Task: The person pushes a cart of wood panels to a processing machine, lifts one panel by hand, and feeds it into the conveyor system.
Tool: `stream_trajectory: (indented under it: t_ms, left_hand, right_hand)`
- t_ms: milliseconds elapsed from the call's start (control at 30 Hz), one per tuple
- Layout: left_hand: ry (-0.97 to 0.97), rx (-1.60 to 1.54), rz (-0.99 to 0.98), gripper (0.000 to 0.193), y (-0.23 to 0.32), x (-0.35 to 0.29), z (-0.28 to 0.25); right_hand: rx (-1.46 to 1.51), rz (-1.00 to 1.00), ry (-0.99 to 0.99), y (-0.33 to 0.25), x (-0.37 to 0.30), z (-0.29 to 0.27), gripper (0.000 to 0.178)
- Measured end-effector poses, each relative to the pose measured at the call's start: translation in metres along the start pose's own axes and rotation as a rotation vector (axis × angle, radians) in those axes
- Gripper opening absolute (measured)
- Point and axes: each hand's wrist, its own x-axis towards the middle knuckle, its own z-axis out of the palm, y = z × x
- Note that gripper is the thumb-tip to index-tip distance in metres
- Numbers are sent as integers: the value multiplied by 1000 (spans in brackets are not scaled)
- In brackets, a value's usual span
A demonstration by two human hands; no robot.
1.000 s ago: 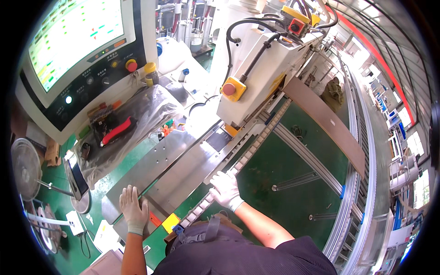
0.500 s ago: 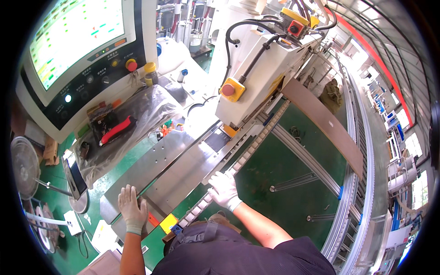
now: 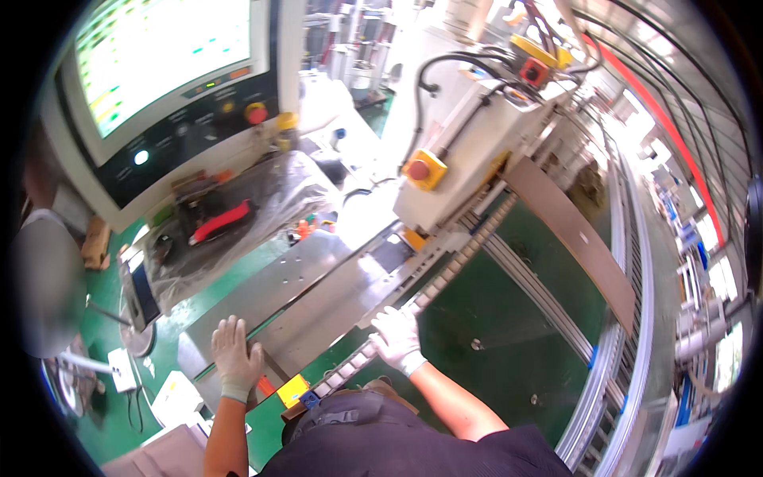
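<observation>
My left hand [image 3: 237, 362], in a pale glove, lies flat on the near left end of a metal worktable [image 3: 298, 330], its fingers stretched out and together, thumb apart. My right hand [image 3: 397, 338], gloved too, rests with extended fingers on a rail of white rollers [image 3: 433, 292] along the table's right side. Neither hand holds anything I can see. Near my left hand a yellow block [image 3: 293, 390] sits at the rail's near end, beside a small blue part [image 3: 311, 399]. Further up the table stands a white machine housing [image 3: 453, 179] with a red-and-yellow stop button [image 3: 423, 169].
A control panel with a lit screen [image 3: 171, 60] stands at the far left. Below it, a plastic-covered surface [image 3: 274, 203] carries a red-handled tool [image 3: 220, 222]. A brown board [image 3: 576, 230] spans to metal rails [image 3: 616, 342] on the right. A phone-like device [image 3: 141, 290] stands left.
The whole view has shifted, so the panel and machine appear farther right and lower. Both hands stay at about the same places on the table and rail.
</observation>
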Motion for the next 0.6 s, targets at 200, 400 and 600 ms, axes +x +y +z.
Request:
stream_trajectory:
  t_ms: [200,400,600]
  left_hand:
    - [35,22,28,69,-6,1,-1]
    - [47,-8,45,68,-5,3,-2]
    - [52,-19,24,68,-2,-1,0]
  right_hand:
    - [28,-58,164,2,-1,15,39]
    - [22,-42,129,0,-1,12,39]
    - [20,-26,52,3,0,8,40]
